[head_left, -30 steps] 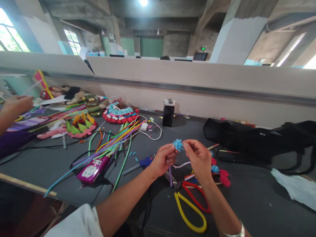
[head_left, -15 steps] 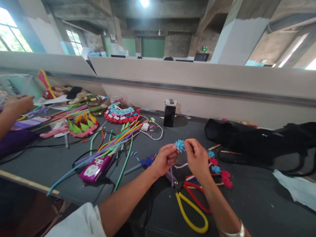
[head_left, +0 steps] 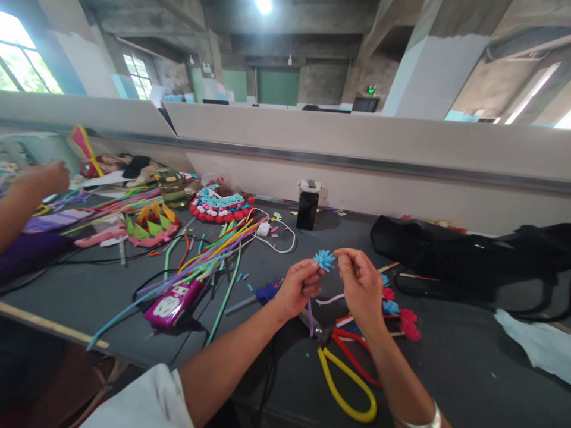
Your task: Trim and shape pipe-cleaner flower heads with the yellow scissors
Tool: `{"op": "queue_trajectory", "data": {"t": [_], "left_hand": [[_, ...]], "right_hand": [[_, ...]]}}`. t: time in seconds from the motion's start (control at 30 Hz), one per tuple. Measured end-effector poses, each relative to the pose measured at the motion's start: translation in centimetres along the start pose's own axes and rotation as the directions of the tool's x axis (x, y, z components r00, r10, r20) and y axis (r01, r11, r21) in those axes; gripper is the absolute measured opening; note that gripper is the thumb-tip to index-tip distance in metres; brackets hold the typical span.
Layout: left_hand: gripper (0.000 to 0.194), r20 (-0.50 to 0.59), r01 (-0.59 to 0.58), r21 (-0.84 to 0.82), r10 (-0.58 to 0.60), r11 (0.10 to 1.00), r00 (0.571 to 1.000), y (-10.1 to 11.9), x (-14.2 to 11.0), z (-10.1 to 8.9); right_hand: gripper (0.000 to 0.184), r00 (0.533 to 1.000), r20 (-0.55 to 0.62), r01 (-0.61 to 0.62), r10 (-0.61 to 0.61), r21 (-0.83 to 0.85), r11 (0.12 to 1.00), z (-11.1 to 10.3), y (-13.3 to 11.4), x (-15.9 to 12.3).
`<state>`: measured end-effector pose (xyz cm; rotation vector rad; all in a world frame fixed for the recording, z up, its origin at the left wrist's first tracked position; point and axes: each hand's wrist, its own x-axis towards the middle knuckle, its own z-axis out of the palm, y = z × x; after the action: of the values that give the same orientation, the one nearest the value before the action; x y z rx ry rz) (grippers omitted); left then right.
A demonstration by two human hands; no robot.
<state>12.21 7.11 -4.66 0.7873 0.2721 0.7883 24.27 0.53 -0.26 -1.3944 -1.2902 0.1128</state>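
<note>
A blue fluffy craft flower (head_left: 323, 260) on a purple stem (head_left: 311, 318) is pinched between the thumb and fingers of my left hand (head_left: 300, 288). My right hand (head_left: 360, 285) is at the flower's right edge, its thumb and index finger close together; whether a petal is between them is too small to tell. Below the hands lie scissors with one yellow handle (head_left: 372, 410) and one red handle (head_left: 357, 356), blades partly hidden. A blue glue gun (head_left: 269, 290) is partly behind my left forearm. Red flowers (head_left: 409, 324) and another blue flower (head_left: 391, 307) lie beyond my right wrist.
Coloured pipe cleaners (head_left: 214, 255) lie across a purple device (head_left: 172, 304). Behind are a beaded-looking red, white and blue piece (head_left: 220, 205), a white cable (head_left: 285, 249) and a phone (head_left: 307, 210). A black bag (head_left: 446, 255) is right; another person's hand (head_left: 51, 178) is left.
My right hand has shifted slightly right, its fingertips moving away from the flower's middle. The left hand keeps its hold. The other person's hand has moved a little right and up.
</note>
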Motion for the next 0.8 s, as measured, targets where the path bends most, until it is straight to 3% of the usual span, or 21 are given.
{"op": "queue_trajectory", "data": {"t": [0.2,0.8], "left_hand": [[0.025,-0.016,-0.039,0.002,0.039,0.999,0.999,-0.07,0.01,0.01],[0.031,-0.048,-0.116,0.153,0.125,0.981,0.991,-0.15,-0.27,0.82]], "right_hand": [[0.017,1.0,0.002,0.014,-0.014,0.032,0.999,0.17,-0.03,-0.1],[0.014,0.989,0.038,0.15,-0.146,-0.139,0.979,-0.39,-0.66,0.08]]}}
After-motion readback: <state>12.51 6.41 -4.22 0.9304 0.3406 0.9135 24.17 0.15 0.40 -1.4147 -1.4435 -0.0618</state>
